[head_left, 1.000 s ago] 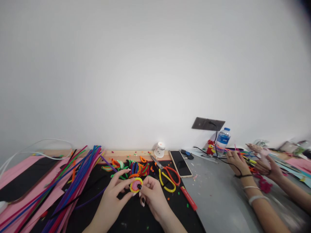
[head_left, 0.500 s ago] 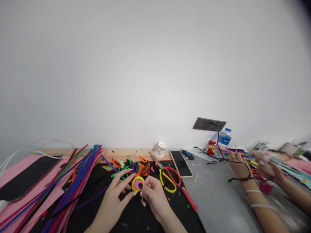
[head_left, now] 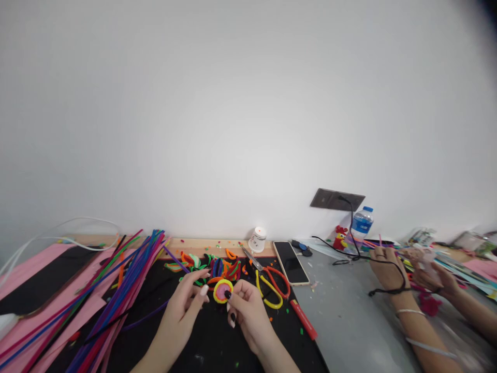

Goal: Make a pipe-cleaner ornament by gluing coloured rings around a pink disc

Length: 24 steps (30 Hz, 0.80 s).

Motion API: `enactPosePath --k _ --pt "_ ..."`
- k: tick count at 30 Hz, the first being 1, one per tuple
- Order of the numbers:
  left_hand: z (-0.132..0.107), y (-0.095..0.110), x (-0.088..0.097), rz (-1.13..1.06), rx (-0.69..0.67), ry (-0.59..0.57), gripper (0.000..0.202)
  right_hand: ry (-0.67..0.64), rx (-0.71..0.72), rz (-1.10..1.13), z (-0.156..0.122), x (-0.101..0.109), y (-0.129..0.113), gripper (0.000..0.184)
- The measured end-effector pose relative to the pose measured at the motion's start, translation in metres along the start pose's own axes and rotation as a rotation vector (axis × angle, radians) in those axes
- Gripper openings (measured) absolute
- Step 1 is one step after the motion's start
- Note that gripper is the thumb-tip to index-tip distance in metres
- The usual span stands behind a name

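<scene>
Between the thumb and fingers of my right hand (head_left: 244, 311) is a small round disc (head_left: 222, 291) with a yellow rim, an orange-red ring and a pink middle. It looks like coiled pipe cleaner. My left hand (head_left: 184, 305) is just left of the disc, apart from it, its fingers loosely bent with a gap between thumb and forefinger and nothing visible in them. Behind both hands lies a pile of bent, colourful pipe-cleaner pieces (head_left: 217, 267) on a black mat (head_left: 209, 342). Scissors (head_left: 267, 280) with yellow and orange handles rest right of my right hand.
Long pipe cleaners (head_left: 132, 290) lie in a bundle at left, over pink sheets (head_left: 89, 280). A paper cup (head_left: 257, 239), a phone (head_left: 291, 263) and a red stick-like tool (head_left: 303, 319) are on the right. Further right, a co-worker's hands (head_left: 388, 267) are near a water bottle (head_left: 362, 225).
My left hand has let go of the disc and drawn back to the left. The disc stays in my right hand, slightly further right and higher in view.
</scene>
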<state>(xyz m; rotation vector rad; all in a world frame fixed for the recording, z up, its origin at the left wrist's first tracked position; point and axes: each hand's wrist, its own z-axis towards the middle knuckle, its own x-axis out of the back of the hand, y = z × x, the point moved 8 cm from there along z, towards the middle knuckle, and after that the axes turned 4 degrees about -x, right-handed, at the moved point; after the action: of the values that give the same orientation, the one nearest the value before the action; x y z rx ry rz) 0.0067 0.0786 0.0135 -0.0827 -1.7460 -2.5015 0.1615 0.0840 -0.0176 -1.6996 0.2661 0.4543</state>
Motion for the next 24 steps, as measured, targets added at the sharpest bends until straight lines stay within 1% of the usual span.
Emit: enactPosePath --k 5,11,18,22,24 --pt "0.001 0.003 0.008 0.014 -0.010 0.053 0.030 0.006 -0.004 0.000 -0.001 0.000 -0.001 0.037" --pt "0.003 -0.002 0.004 0.062 -0.048 0.038 0.021 -0.004 0.002 0.005 -0.002 -0.002 -0.003 0.037" --pt "0.002 0.005 0.003 0.144 -0.080 -0.001 0.015 -0.023 0.004 0.009 -0.002 -0.003 -0.002 0.035" --pt "0.003 0.007 0.002 0.181 -0.088 -0.042 0.019 -0.016 -0.008 0.002 -0.003 -0.004 -0.004 0.036" --pt "0.003 0.008 0.002 0.191 -0.084 -0.042 0.021 -0.005 -0.015 -0.007 -0.004 -0.005 -0.005 0.036"
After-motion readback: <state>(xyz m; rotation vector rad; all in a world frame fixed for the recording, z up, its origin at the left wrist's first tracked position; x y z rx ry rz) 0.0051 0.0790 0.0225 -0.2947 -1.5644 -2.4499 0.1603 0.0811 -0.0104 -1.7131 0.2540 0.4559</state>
